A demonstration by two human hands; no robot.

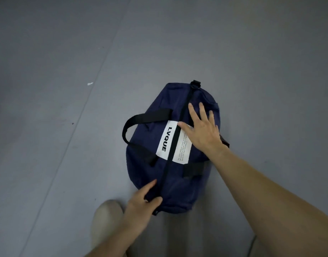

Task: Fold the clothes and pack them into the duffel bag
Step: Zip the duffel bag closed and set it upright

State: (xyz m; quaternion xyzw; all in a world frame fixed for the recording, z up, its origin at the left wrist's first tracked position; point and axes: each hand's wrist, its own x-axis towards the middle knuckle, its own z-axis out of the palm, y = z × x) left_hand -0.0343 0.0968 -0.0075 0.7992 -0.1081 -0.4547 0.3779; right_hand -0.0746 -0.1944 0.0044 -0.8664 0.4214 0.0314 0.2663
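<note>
Pressing flat on top of the navy duffel bag [179,188] with the right hand [202,130], fingers straight and spread across the white label [166,140] and the zip line [175,134]. Pinching the bag's near end with the left hand [144,199], thumb and fingers curled round the fabric right where the zip ends; cannot tell whether a pull tab sits between them. Lying lengthwise on the grey floor [66,71], bulging, zip apparently drawn shut along the top, one black handle [133,121] flopped out to the side. No clothes in view outside, so probably packed already and now being closed or settled.

Risks from here, as judged:
- Snagging the zip on lining or on clothing pushed up by the bulge, if tugged while the top is not held down.
- Sliding the whole bag over the smooth floor, if the flat hand lifts before the pinching one stops pulling.
- Leaving the last stretch at the near end unclosed, hidden under the fingers.
- Catching the shoe [105,216], just beside the left wrist, on the bag when standing.
</note>
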